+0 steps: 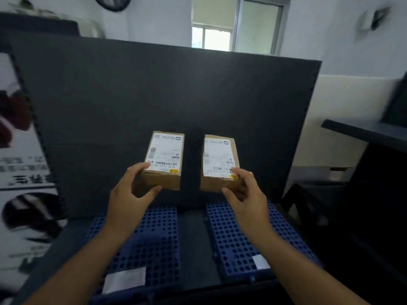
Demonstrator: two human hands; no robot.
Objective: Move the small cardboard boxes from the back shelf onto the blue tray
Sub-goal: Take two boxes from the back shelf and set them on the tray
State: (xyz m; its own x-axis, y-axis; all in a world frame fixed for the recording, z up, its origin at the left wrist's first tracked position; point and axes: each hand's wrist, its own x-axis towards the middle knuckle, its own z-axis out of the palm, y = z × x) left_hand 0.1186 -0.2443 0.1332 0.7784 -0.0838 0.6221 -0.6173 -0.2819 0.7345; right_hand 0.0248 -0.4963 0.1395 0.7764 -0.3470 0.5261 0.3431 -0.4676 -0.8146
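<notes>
Two small cardboard boxes with white shipping labels sit side by side in front of a dark back panel. My left hand grips the near end of the left box, thumb under and fingers on its side. My right hand grips the near end of the right box the same way. Below the boxes lie two blue perforated trays, the left tray and the right tray, each with a white sticker near its front edge. I cannot tell whether the boxes rest on the shelf or are lifted.
A tall dark grey panel stands behind the boxes. A printed white poster is at the left. A dark desk and a dark chair stand at the right. A dark strip separates the two trays.
</notes>
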